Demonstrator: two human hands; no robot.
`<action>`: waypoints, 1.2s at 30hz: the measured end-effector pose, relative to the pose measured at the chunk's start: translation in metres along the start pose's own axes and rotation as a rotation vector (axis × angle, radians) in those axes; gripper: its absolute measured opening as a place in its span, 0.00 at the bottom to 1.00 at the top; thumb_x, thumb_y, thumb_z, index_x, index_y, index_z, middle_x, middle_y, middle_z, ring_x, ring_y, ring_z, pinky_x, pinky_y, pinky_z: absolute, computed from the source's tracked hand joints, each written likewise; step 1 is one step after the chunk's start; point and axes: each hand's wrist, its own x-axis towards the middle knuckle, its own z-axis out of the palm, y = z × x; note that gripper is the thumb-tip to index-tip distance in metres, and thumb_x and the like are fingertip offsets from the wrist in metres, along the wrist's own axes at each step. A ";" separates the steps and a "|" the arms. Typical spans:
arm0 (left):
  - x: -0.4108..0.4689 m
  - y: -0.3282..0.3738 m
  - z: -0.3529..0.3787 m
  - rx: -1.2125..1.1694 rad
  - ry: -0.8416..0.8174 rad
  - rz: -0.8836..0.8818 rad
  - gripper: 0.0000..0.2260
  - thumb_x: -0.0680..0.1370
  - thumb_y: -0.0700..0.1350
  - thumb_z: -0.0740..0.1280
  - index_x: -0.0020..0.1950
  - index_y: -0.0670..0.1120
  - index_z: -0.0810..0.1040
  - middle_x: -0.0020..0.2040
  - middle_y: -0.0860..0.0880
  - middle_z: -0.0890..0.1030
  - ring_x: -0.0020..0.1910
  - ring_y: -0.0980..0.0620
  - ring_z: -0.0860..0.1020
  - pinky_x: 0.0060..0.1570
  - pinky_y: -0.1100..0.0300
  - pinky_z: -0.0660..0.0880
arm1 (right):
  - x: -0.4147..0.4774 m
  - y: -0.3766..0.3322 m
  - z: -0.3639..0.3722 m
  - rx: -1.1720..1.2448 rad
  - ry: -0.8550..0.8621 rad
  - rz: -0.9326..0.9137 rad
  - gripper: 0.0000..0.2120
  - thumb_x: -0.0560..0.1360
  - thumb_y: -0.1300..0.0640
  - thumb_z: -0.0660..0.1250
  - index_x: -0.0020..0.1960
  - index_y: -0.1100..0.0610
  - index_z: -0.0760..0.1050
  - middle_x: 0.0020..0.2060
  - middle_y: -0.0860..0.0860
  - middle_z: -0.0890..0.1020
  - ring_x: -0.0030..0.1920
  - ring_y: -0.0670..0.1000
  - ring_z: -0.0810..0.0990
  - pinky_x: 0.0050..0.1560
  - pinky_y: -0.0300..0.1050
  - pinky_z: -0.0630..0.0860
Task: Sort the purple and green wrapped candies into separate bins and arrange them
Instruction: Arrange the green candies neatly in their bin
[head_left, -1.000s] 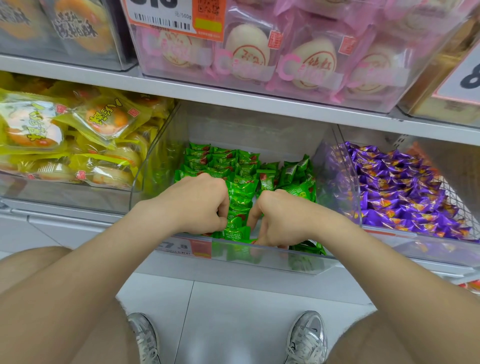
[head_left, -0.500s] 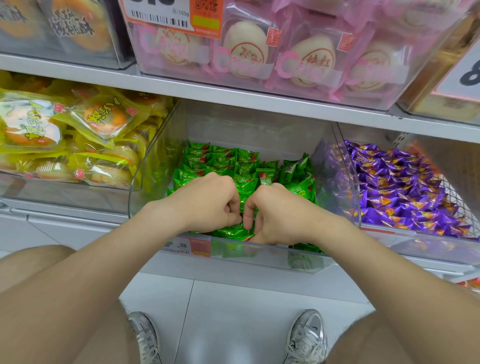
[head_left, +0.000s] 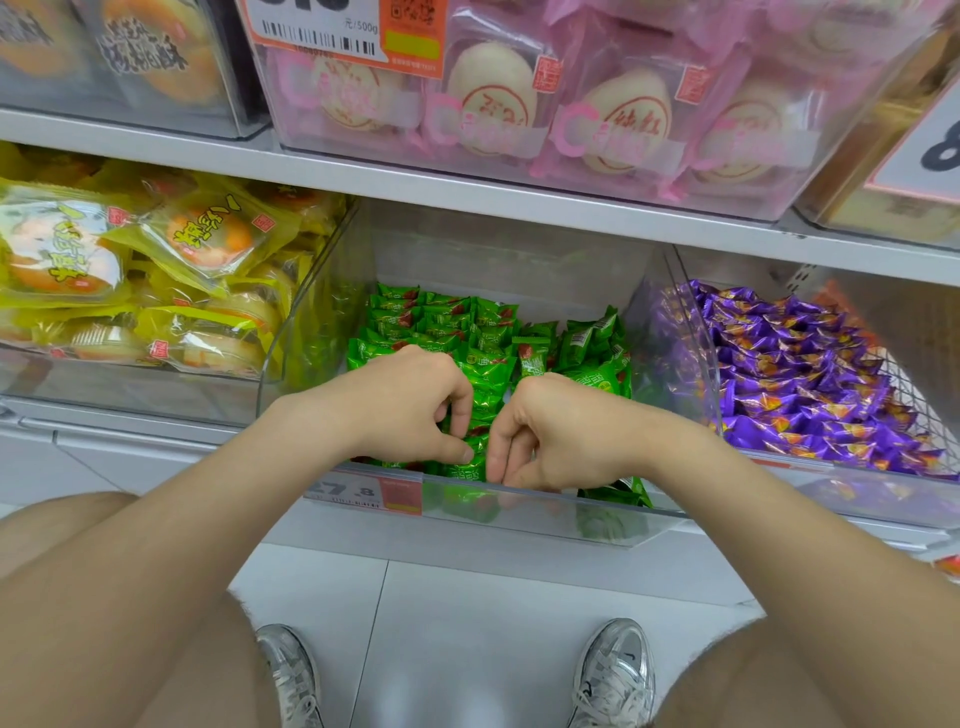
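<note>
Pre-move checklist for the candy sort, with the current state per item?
1. No purple in green bin: ok, only green candies visible.
2. No green in purple bin: ok, only purple candies visible.
3. Grip of left hand: ok, it pinches green candies.
4. Grip of right hand: cannot tell what its curled fingers hold.
5. Green rows tidy: not ok, those on the right stand tilted.

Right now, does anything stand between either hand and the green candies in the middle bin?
Nothing visible does. The left hand and right hand are both inside the clear bin, past its low front wall, with curled fingers touching the green candies. The bin's top is open.
</note>
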 end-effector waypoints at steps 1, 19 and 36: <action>0.000 0.000 0.000 0.000 -0.002 0.001 0.12 0.71 0.60 0.79 0.41 0.55 0.82 0.39 0.55 0.78 0.38 0.57 0.76 0.47 0.49 0.80 | 0.002 -0.001 0.002 -0.010 0.019 0.000 0.05 0.74 0.61 0.78 0.48 0.52 0.86 0.37 0.45 0.88 0.38 0.50 0.88 0.45 0.53 0.86; 0.020 0.012 0.012 0.194 0.103 0.068 0.25 0.84 0.62 0.58 0.79 0.54 0.63 0.77 0.51 0.64 0.76 0.47 0.62 0.72 0.41 0.65 | 0.016 0.014 -0.032 -0.476 0.495 0.421 0.19 0.74 0.48 0.70 0.61 0.56 0.75 0.56 0.59 0.81 0.59 0.64 0.80 0.59 0.58 0.79; 0.040 0.003 0.020 0.290 -0.071 -0.044 0.30 0.86 0.59 0.49 0.86 0.52 0.46 0.86 0.53 0.45 0.85 0.49 0.43 0.79 0.35 0.50 | 0.046 0.016 -0.031 -0.587 0.430 0.651 0.23 0.77 0.57 0.71 0.71 0.56 0.72 0.67 0.58 0.77 0.68 0.62 0.76 0.66 0.54 0.72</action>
